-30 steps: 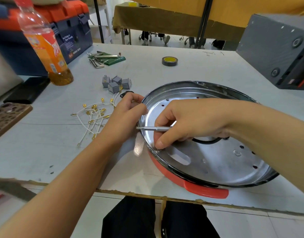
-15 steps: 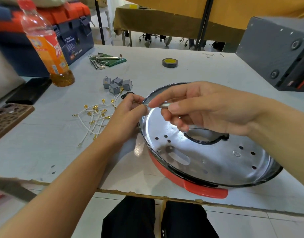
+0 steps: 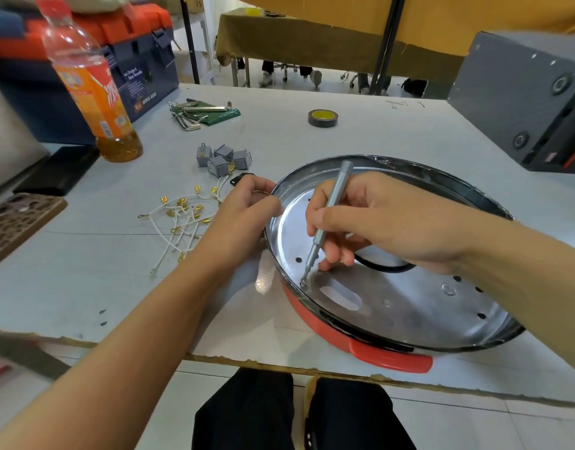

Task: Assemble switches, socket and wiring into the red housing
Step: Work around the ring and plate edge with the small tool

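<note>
The round red housing (image 3: 390, 357) lies at the table's front right, with a shiny metal plate (image 3: 409, 306) set in it. My right hand (image 3: 377, 219) grips a slim grey screwdriver (image 3: 328, 222), tilted, its tip on a screw (image 3: 303, 282) near the plate's left edge. My left hand (image 3: 244, 212) holds the housing's left rim, fingers curled over it. Several grey switches (image 3: 221, 159) sit behind that hand. A black socket (image 3: 239, 179) peeks out beside its knuckles. White wires with gold terminals (image 3: 179, 222) lie in a loose heap to the left.
An orange drink bottle (image 3: 91, 82) stands at the back left before a blue and orange toolbox (image 3: 124, 60). Hex keys (image 3: 195, 112) and a tape roll (image 3: 323, 118) lie farther back. A grey box (image 3: 523, 102) stands at the right. A phone (image 3: 16, 222) lies at the left edge.
My right hand has turned the screwdriver from lying level to tilted upright and lowered its tip onto the screw. My left hand has stayed on the rim.
</note>
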Demonstrator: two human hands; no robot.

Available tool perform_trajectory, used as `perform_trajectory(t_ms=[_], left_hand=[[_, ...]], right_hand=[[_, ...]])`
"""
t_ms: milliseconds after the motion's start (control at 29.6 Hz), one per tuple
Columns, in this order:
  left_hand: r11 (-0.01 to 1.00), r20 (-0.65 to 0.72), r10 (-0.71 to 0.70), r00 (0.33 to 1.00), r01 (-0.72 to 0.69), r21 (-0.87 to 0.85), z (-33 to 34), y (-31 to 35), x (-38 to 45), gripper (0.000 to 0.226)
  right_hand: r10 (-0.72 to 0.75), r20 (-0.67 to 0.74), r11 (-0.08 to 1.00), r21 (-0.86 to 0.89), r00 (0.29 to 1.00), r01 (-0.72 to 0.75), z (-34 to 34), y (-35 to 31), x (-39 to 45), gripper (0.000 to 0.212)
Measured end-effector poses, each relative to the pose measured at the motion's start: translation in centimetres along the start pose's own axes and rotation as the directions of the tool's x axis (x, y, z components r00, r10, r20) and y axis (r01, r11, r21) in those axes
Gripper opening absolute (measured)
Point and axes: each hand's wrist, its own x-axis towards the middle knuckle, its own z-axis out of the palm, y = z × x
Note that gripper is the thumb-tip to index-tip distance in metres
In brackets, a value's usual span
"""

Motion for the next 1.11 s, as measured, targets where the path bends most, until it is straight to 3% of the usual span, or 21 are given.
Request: perform_trajectory(t_ms=[507,1114], left_hand=[[1.000,-0.020,-0.016,1.000,0.016,-0.021,0.0,-0.2,0.2,0.021],[0.999,-0.026,-0.034,0.999,0.033,-0.038,0.0,-0.4,0.4,0.022]], right_hand=[[-0.019,0.032,0.995,-0.096,0.999,0.022,-0.1,0.2,0.1,0.019],[-0.124,0.118,0.941,-0.300,0.985,0.155,-0.9,-1.6,-0.4,0.009]])
